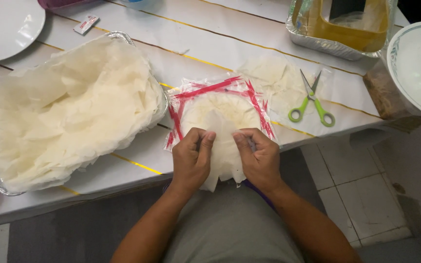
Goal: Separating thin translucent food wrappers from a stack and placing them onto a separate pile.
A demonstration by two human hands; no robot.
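White plate sits at the far left corner of the desk, with a small sachet just right of it. Below these, a large foil tray holds a loose heap of pale, thin wrapper sheets that overhang its rim on the near side.

At centre, a clear plastic packet with red markings lies flat at the near edge of the desk, and a round stack of the same pale sheets rests on it. The left hand and right hand are both mostly closed, fingertips and thumbs pinching the near edge of one thin sheet, which droops off the desk edge toward the person's lap. The hands sit close together, nearly touching.

Judgement: the sheet looks very light, limp and easily torn; it probably clings to the sheet beneath. Holding at the outer edge with fingertips, spread apart, appears safest; a grip in the middle would likely crumple it.

Right of the packet lie more pale sheets and green-handled scissors, blades closed, near the hands but apart from them. Far right stand a second foil tray with a yellow container inside and a white bowl overhanging the desk corner.

Open room: a bare strip of desk lies between the large tray and the packet; the near edge gives no margin.
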